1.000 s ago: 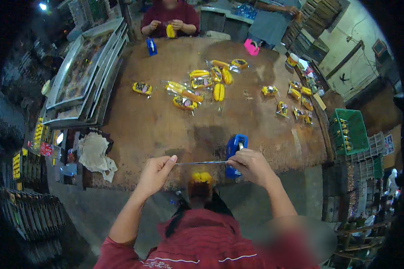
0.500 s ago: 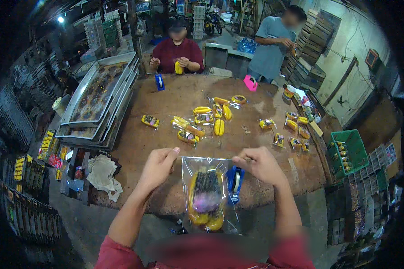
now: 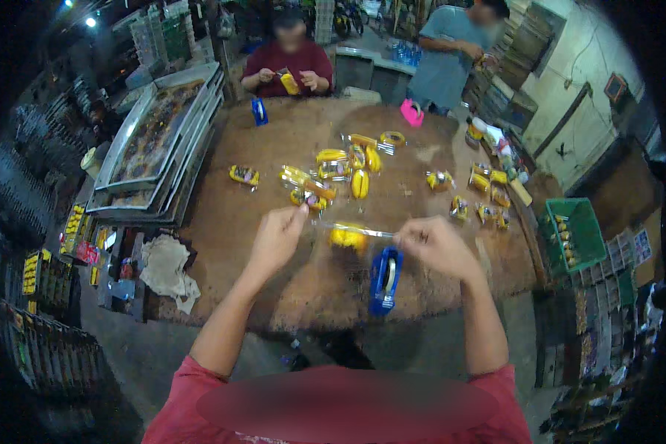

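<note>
Between your two hands, above the near edge of the brown table (image 3: 237, 244), hangs a clear plastic bag (image 3: 351, 237). It is thin and glossy, seen nearly edge-on along its top, which runs as a pale strip from hand to hand. Contents: a yellow item (image 3: 348, 237) showing through the film, its shape too blurred to make out.

Your left hand (image 3: 277, 238): fingers curled, thumb and fingertips pinched on the bag's left corner. Your right hand (image 3: 436, 244): fingers curled in, pinching the bag's right corner. Both hands are raised off the table, the bag stretched taut between them.

Just below the bag, near your right hand: a blue tape dispenser (image 3: 385, 280), standing on the table close to its near edge.

Farther across the table: a loose spread of yellow packets (image 3: 340, 166), some bagged, with more of them (image 3: 485, 192) toward the right edge. A second blue tape dispenser (image 3: 259, 111) and a pink one (image 3: 411, 113) stand at the far side.

Far side: a person in a dark red shirt (image 3: 288, 63) holds a yellow piece; another in a grey-blue shirt (image 3: 448, 55) stands beside. Right of the table: a green crate (image 3: 573, 233). Left: stacked metal trays (image 3: 159, 140) and a crumpled cloth (image 3: 166, 266).
</note>
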A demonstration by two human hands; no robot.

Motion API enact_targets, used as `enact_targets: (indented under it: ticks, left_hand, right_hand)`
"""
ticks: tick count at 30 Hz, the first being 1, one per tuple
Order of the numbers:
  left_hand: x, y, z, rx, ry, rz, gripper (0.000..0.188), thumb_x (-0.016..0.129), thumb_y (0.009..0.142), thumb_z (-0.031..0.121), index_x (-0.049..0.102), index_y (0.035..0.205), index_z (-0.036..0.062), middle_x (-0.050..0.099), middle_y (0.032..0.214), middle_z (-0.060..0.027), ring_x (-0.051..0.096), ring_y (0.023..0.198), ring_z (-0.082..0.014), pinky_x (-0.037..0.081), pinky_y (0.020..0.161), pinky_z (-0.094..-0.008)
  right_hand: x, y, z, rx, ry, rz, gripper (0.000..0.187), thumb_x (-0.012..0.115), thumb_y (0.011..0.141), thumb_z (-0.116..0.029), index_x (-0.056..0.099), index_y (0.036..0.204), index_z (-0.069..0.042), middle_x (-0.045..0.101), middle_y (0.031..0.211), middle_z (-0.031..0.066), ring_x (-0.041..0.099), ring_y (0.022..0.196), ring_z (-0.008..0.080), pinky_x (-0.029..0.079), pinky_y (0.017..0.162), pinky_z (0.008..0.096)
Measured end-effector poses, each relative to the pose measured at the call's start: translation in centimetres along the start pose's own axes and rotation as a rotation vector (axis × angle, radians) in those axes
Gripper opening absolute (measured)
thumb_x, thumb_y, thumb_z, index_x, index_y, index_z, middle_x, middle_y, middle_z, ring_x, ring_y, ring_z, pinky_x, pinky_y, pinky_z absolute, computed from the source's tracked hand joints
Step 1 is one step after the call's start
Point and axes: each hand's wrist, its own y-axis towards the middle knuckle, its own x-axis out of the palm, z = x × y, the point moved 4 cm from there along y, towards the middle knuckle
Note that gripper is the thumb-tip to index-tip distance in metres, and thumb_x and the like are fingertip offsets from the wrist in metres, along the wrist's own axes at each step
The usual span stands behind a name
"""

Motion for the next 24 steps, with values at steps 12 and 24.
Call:
enact_targets:
  ticks: [12, 24]
  left_hand:
    - [1.9, -0.1, 1.0, 0.355, 0.011, -0.163, 0.028, 0.054, 0.104, 0.022, 0.057, 0.087, 0.0001, 0.058, 0.069, -0.0132, 0.055, 0.062, -0.0287, 0.042, 0.06, -0.0397]
    - [2.5, -3.4, 0.0, -0.117, -0.67, -0.256, 0.028, 0.055, 0.106, 0.021, 0.058, 0.084, 0.0043, 0.054, 0.07, 0.0026, 0.049, 0.063, -0.0046, 0.039, 0.056, -0.0236]
  right_hand:
    - [-0.5, -2.4, 2.3, 0.1, 0.093, -0.054, 0.028, 0.065, 0.097, -0.021, 0.069, 0.084, 0.004, 0.066, 0.07, 0.0059, 0.057, 0.065, 0.0104, 0.045, 0.061, 0.0312]
    - [0.8, -5.8, -2.5, -0.589, -0.877, 0.532, 0.021, 0.075, 0.082, -0.019, 0.069, 0.099, -0.009, 0.055, 0.08, 0.0028, 0.058, 0.07, 0.0193, 0.044, 0.06, 0.0353]
